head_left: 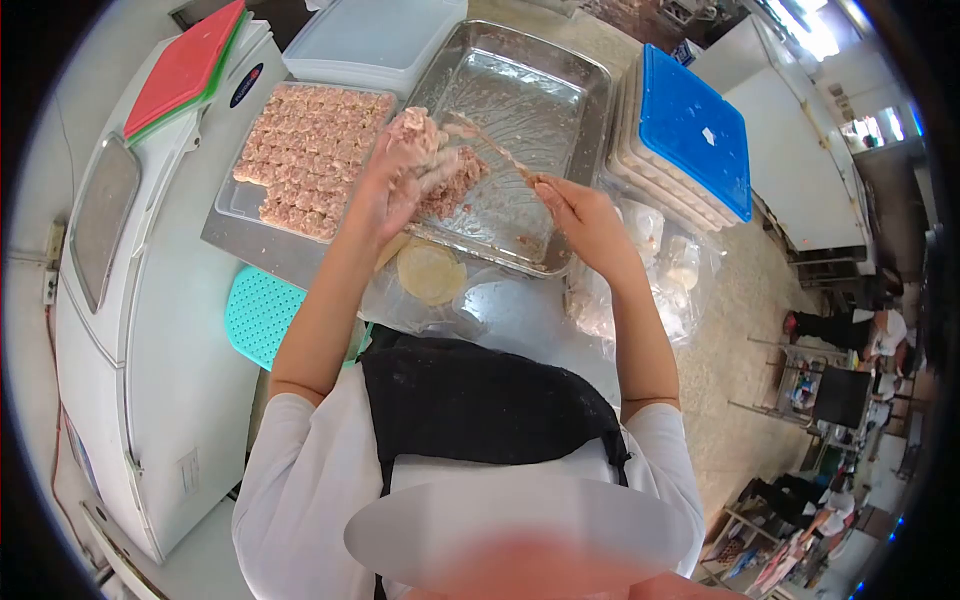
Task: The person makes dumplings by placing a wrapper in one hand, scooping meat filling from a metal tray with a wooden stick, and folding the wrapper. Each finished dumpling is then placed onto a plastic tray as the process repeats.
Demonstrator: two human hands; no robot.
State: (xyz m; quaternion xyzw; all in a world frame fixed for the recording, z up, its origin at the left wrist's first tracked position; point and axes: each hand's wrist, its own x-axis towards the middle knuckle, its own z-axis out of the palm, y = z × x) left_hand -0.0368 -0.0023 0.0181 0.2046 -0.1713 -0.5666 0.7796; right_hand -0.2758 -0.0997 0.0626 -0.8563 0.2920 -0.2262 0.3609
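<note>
My left hand is raised over the near left corner of a metal tray, its fingers curled around a lump of minced meat; motion blurs the fingertips. My right hand grips a thin, meat-smeared spatula, whose tip points at that lump. More minced meat lies in the tray just below my left hand. Left of it, a plastic container holds rows of small meat dumplings. Round, pale yellow wrappers lie on plastic at the table's near edge.
Stacked containers with a blue lid stand right of the tray. Bagged white items lie in front of them. A clear-lidded box sits behind the dumplings. A white freezer borders the left, near a turquoise perforated seat. People work far right.
</note>
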